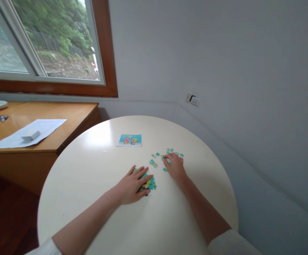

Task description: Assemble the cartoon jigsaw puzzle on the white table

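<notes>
My left hand (133,186) lies flat with its fingers spread over a joined patch of jigsaw puzzle (152,184). Teal and yellow show between and beside the fingers; the palm hides the rest. Up and to the right, my right hand (176,167) has thumb and index finger pinched on a small greenish puzzle piece (163,157). Loose puzzle pieces (153,163) lie between the two hands, and several more pieces (169,150) are scattered just beyond the right fingers, which partly cover some of them.
A picture card (129,140) with cartoon figures lies farther back on the round white table (90,177). At left stands a wooden desk (74,113) holding a paper sheet (45,125) with a small white object (31,135) on it. A wall socket (195,101) is behind.
</notes>
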The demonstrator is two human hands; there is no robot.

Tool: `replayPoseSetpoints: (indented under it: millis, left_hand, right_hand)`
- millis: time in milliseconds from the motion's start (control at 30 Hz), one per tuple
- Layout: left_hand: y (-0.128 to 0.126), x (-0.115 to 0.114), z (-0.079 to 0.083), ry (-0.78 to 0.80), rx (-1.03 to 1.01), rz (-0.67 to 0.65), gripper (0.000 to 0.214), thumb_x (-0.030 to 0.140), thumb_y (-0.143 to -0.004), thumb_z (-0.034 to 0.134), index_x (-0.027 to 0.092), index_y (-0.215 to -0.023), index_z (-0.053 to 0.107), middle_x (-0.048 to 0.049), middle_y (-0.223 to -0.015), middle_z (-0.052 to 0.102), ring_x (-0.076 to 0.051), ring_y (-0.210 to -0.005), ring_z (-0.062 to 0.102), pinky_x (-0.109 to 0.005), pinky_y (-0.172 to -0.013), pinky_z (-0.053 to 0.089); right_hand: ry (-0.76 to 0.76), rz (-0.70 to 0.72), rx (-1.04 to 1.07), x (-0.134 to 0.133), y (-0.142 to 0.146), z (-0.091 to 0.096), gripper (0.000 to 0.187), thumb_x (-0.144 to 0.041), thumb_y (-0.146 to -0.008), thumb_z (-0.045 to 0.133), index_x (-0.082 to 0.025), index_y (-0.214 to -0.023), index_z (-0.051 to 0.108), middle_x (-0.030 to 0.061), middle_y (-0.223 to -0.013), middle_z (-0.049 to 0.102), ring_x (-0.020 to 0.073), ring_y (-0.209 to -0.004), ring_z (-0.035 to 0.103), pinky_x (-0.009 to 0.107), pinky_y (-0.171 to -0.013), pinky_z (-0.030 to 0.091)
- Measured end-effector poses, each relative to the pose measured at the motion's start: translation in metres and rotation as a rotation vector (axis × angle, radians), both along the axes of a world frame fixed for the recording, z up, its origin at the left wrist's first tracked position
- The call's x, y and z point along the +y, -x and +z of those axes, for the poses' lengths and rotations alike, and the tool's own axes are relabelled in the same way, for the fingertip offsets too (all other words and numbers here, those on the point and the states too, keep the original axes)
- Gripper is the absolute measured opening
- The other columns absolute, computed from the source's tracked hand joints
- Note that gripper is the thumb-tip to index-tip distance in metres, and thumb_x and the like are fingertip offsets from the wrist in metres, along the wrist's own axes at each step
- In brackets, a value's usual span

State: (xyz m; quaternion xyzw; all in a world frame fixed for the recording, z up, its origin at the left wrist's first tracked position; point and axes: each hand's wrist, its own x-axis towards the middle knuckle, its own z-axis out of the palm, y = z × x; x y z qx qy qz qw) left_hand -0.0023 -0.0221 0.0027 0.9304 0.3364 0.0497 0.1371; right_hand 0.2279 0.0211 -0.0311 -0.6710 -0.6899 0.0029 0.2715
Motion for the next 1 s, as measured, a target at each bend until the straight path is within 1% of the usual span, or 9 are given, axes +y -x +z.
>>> replayPoseSetpoints:
  millis: [200, 433, 567, 667, 733, 800, 867, 933, 1000]
  left_hand:
    - [0.007, 0.007, -0.001, -0.011, 0.010, 0.067, 0.049, 0.039, -0.083, 0.041, 0.027, -0.131, 0.034, -0.0091, -0.142, 0.026, -0.025, -0.130, 0.023, -0.048, -0.106, 0.012]
    - [0.007, 0.008, -0.007, -0.008, -0.022, 0.069, 0.049, 0.038, -0.083, 0.042, 0.027, -0.130, 0.035, -0.0092, -0.142, 0.027, -0.025, -0.130, 0.024, -0.048, -0.106, 0.011]
    - [0.007, 0.009, -0.008, -0.006, -0.043, 0.073, 0.049, 0.037, -0.082, 0.043, 0.028, -0.130, 0.036, -0.0086, -0.142, 0.028, -0.026, -0.130, 0.024, -0.048, -0.106, 0.011]
    - [0.007, 0.009, -0.009, -0.005, -0.066, 0.086, 0.046, 0.035, -0.083, 0.041, 0.027, -0.128, 0.038, -0.0078, -0.141, 0.031, -0.025, -0.129, 0.026, -0.048, -0.106, 0.012]
    - [0.007, 0.010, -0.010, -0.004, -0.095, 0.091, 0.043, 0.032, -0.084, 0.039, 0.027, -0.127, 0.039, -0.0073, -0.139, 0.033, -0.024, -0.128, 0.028, -0.047, -0.107, 0.012]
    - [0.007, 0.012, -0.010, 0.003, -0.122, 0.098, 0.043, 0.030, -0.085, 0.037, 0.025, -0.127, 0.039, -0.0074, -0.138, 0.036, -0.022, -0.128, 0.030, -0.046, -0.107, 0.012]
    - [0.007, 0.013, -0.010, 0.021, -0.139, 0.108, 0.043, 0.027, -0.085, 0.036, 0.023, -0.127, 0.039, -0.0081, -0.136, 0.038, -0.021, -0.127, 0.030, -0.045, -0.107, 0.013]
    - [0.007, 0.014, -0.009, 0.042, -0.149, 0.123, 0.043, 0.023, -0.084, 0.035, 0.021, -0.127, 0.039, -0.0086, -0.135, 0.040, -0.019, -0.127, 0.031, -0.044, -0.108, 0.014]
    - [0.006, 0.015, -0.008, 0.059, -0.164, 0.136, 0.043, 0.020, -0.084, 0.033, 0.020, -0.126, 0.040, -0.0085, -0.134, 0.041, -0.018, -0.126, 0.033, -0.043, -0.107, 0.016]
  right_hand:
    - [-0.030, -0.016, 0.024, 0.002, -0.004, 0.001, 0.022, -0.022, -0.082, 0.041, -0.019, -0.078, 0.062, 0.0043, -0.085, 0.063, 0.0167, -0.085, 0.054, 0.030, -0.076, 0.032]
    - [-0.133, 0.014, 0.206, 0.002, -0.007, 0.004, 0.029, -0.032, -0.083, 0.038, -0.018, -0.081, 0.063, 0.0045, -0.077, 0.064, 0.0155, -0.071, 0.055, 0.026, -0.068, 0.039]
    - [-0.127, 0.040, 0.267, 0.002, -0.004, 0.004, 0.030, -0.032, -0.083, 0.037, -0.018, -0.081, 0.064, 0.0041, -0.076, 0.066, 0.0153, -0.067, 0.056, 0.026, -0.067, 0.042]
    - [-0.133, 0.105, 0.238, 0.003, -0.003, 0.002, 0.027, -0.027, -0.081, 0.038, -0.019, -0.084, 0.065, 0.0047, -0.082, 0.066, 0.0159, -0.073, 0.058, 0.028, -0.073, 0.042]
    - [-0.118, 0.134, 0.177, 0.004, -0.003, 0.000, 0.027, -0.021, -0.079, 0.039, -0.020, -0.087, 0.065, 0.0047, -0.085, 0.066, 0.0164, -0.079, 0.057, 0.029, -0.077, 0.041]
    - [-0.076, 0.115, 0.093, 0.004, -0.004, -0.001, 0.029, -0.016, -0.078, 0.039, -0.020, -0.089, 0.065, 0.0052, -0.087, 0.065, 0.0170, -0.083, 0.056, 0.030, -0.079, 0.040]
    - [-0.049, 0.056, 0.023, 0.002, -0.003, -0.001, 0.030, -0.014, -0.077, 0.040, -0.020, -0.091, 0.066, 0.0059, -0.089, 0.063, 0.0177, -0.086, 0.054, 0.031, -0.079, 0.038]
    - [-0.062, 0.015, -0.006, 0.000, -0.002, 0.000, 0.028, -0.015, -0.077, 0.042, -0.021, -0.092, 0.065, 0.0062, -0.092, 0.061, 0.0186, -0.088, 0.053, 0.032, -0.080, 0.036]
    - [-0.089, 0.031, -0.001, -0.003, 0.002, 0.003, 0.023, -0.020, -0.078, 0.046, -0.021, -0.089, 0.066, 0.0056, -0.091, 0.059, 0.0190, -0.089, 0.052, 0.033, -0.080, 0.035]
